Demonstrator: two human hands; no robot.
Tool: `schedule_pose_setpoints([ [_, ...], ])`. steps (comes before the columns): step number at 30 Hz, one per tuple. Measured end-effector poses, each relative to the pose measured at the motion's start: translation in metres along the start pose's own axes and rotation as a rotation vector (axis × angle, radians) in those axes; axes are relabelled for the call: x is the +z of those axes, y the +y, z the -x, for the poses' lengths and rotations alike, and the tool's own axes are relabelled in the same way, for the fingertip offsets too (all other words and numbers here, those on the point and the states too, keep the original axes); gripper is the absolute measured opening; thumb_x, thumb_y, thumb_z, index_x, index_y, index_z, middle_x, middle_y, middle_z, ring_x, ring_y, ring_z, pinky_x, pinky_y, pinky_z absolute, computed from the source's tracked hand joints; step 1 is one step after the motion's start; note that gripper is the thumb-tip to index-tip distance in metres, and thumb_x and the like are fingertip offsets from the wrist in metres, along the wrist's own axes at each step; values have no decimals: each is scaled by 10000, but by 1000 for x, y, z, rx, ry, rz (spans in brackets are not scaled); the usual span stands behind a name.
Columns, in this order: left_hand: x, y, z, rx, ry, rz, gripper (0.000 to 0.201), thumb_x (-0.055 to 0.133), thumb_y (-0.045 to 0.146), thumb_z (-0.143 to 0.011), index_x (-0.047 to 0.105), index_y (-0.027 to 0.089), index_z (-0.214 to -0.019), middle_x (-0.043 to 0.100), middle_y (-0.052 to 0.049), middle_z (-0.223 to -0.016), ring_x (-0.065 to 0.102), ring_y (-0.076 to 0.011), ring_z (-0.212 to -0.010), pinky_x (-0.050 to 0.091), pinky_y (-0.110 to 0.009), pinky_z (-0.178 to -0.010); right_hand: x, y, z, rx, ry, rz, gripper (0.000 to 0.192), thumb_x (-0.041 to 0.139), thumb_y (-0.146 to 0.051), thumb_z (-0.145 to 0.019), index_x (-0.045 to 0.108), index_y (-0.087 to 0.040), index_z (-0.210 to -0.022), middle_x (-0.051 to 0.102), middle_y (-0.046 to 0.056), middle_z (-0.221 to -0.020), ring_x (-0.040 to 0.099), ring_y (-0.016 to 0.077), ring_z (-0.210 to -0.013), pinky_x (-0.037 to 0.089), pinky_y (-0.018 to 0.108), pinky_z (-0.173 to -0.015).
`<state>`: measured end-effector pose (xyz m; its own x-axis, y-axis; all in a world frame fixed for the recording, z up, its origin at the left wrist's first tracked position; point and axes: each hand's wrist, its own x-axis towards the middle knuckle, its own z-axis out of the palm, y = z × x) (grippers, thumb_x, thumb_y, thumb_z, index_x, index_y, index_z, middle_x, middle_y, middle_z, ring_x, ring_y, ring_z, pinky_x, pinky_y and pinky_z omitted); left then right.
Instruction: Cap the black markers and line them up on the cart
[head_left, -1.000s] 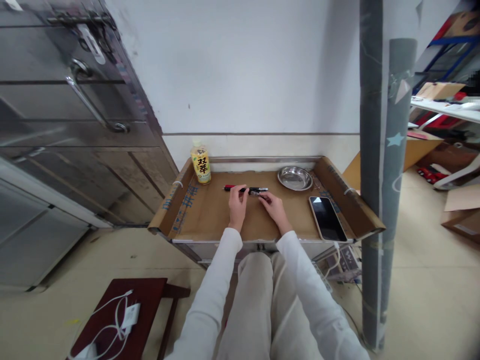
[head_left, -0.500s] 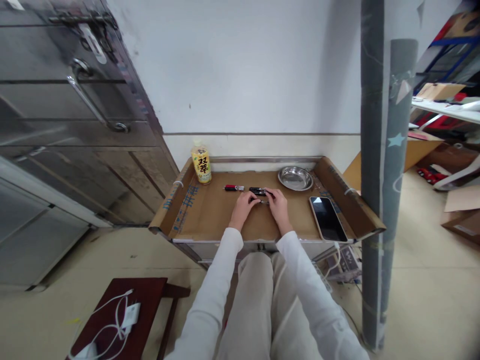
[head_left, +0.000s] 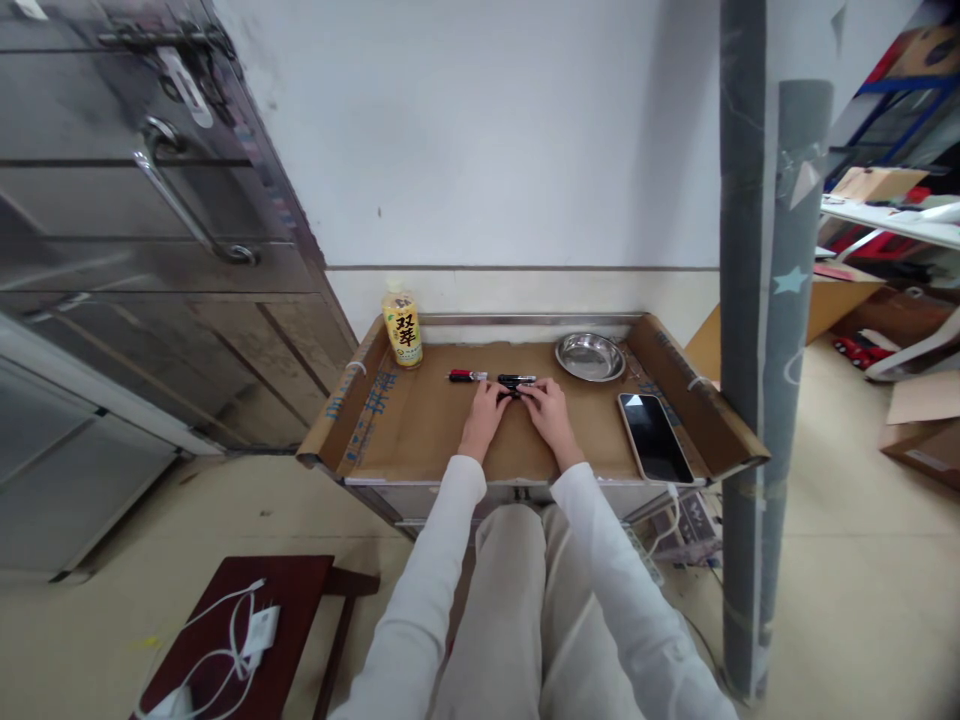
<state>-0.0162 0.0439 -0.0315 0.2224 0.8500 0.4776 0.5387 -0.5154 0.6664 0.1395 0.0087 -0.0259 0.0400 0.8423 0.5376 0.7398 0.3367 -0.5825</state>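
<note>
I pinch a small black piece (head_left: 517, 383) between my left hand (head_left: 486, 410) and right hand (head_left: 548, 412), fingertips pressed on it from both sides over the cardboard-lined tray (head_left: 420, 430). The red-capped pen part (head_left: 466, 376) lies apart (untouched), so joining looks unfinished.
</note>
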Motion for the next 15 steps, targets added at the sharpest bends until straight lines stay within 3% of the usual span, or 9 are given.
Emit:
schedule_pose_setpoints([
  [6,-2,2,1,4,9,-45,136,548,80,-884,607,175,-961,566,-75,-1049,633,-189,-939,512,-392,-932,0,-3,2,-37,-114,130,288,498,-211,-931,694,-256,-1137,617,91,-1066,544,237,-1021,393,369,-863],
  [12,-6,9,2,36,37,-79,167,534,70,-875,593,183,-983,545,-83,-1069,599,-212,-1054,479,-403,-990,0,-4,3,1,-68,147,222,523,-221,-916,676,-224,-1076,624,93,-1088,546,238,-1026,364,358,-875],
  [15,-9,14,2,51,-3,-86,131,530,98,-885,599,186,-953,545,-70,-1023,610,-197,-975,493,-386,-957,-1,-4,4,39,-57,162,190,524,-245,-916,675,-225,-1029,621,90,-1065,546,242,-1016,357,365,-872],
])
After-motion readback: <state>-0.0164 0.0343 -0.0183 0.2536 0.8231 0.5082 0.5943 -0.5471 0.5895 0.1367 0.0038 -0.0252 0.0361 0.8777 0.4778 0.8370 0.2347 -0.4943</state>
